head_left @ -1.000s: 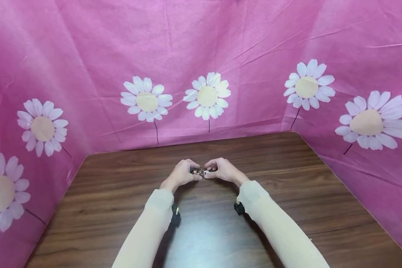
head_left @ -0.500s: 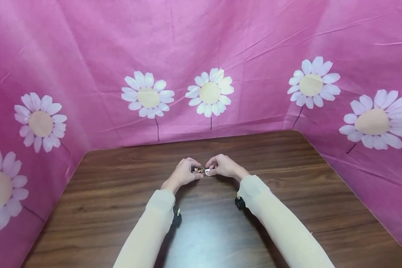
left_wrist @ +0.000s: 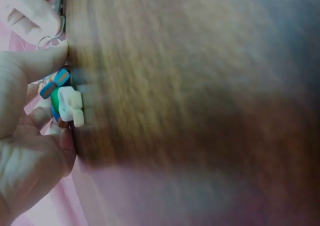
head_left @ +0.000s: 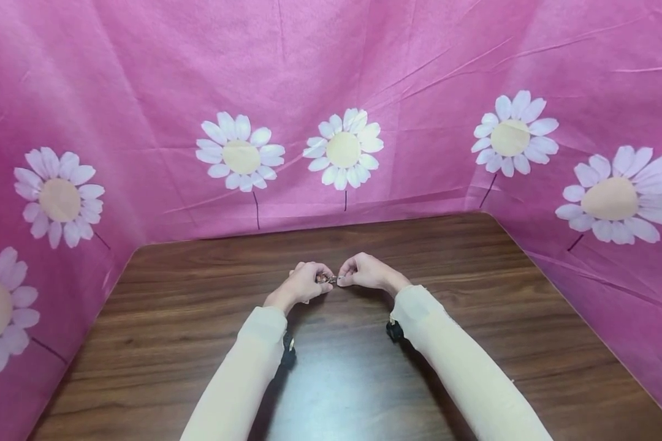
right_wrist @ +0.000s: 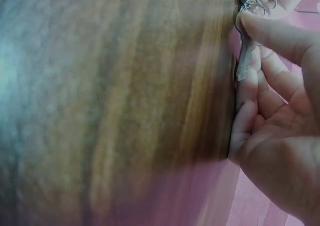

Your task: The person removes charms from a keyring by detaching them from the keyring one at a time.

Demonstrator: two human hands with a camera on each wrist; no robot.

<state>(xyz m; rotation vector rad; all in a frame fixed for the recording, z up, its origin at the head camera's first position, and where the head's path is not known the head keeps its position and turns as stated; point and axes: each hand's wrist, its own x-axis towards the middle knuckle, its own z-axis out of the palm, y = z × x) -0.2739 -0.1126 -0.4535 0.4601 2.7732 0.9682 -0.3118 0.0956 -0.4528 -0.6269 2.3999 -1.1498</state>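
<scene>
Two pale sleeves [head_left: 239, 367] rise from the bottom edge of the head view, nearest of all, reaching forward over a brown wood-grained table [head_left: 171, 318]. Small black devices [head_left: 394, 331] sit at the inner side of both wrists, and a bright patch of reflected light [head_left: 336, 380] lies on the wood between the forearms.

Past the cuffs, the left hand [head_left: 300, 285] and the right hand [head_left: 368, 272] almost meet, with a bunch of keys and charms [head_left: 325, 278] between their fingertips. Whether the bunch touches the table is hard to tell.

The left hand's grip is narrow: thumb and fingers curl about the charm end. Its wrist view shows a blue charm [left_wrist: 55, 83] with orange stripes, a bit of green [left_wrist: 55, 96] and a white-and-cream charm [left_wrist: 69, 104] inside that curl.

The right hand pinches a metal key [right_wrist: 244, 60] between thumb and fingers, a narrow hold too; the blade lies along the fingers. Thin metal rings [right_wrist: 274, 5] join the key to the charms, in the small gap between the hands.

Farther off, bare table runs to its back edge. Behind it and along both sides hangs creased pink cloth [head_left: 331, 49], bearing six white flowers [head_left: 344, 149] with yellowish centres and thin dark stems.
</scene>
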